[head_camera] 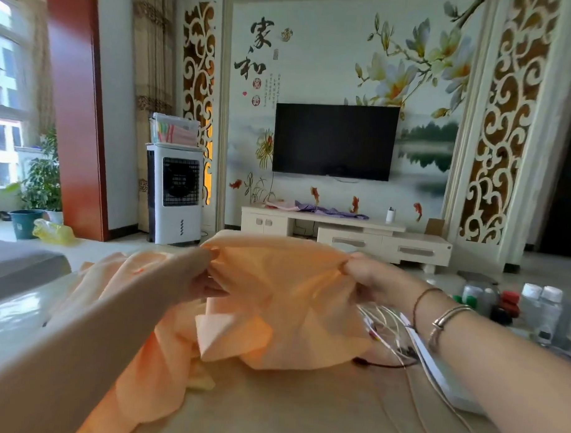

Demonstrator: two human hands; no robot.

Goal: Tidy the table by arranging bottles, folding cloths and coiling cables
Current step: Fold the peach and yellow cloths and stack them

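Pinching the orange cloth's (284, 300) top corners, left hand (194, 278) and right hand (372, 281) lift it above the table (271, 407).

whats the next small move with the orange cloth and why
Probably bring the two pinched corners together to fold it: the left hand and right hand each pinch a top corner of the orange cloth, which hangs unfolded above the table.

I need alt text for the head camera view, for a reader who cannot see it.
Two hands, left and right, hold up an orange cloth by its top edge over a table. More orange cloth lies at left, cables and bottles at right. A dark TV hangs on the far wall.
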